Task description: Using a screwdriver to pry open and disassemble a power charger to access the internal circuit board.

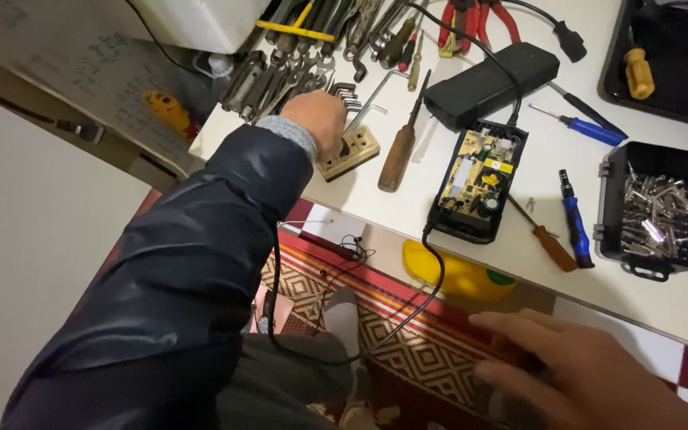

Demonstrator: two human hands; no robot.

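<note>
**Hex keys reached for at the back of the bench**

A set of hex keys [346, 97] lies at the rear of the white table [519, 255], beside a beige socket block [352, 150]. It is covered by the left hand [318, 118], fingers curled down onto it; whether it is gripped cannot be told. An opened power adapter [478, 177] is kept central, circuit board upward. The right hand [575, 370] is held low, fingers spread, holding nothing.

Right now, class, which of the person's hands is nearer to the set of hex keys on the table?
Left. The left hand reaches onto the table and touches the hex keys. The right hand is low in front of the table edge, well away from them.
</note>
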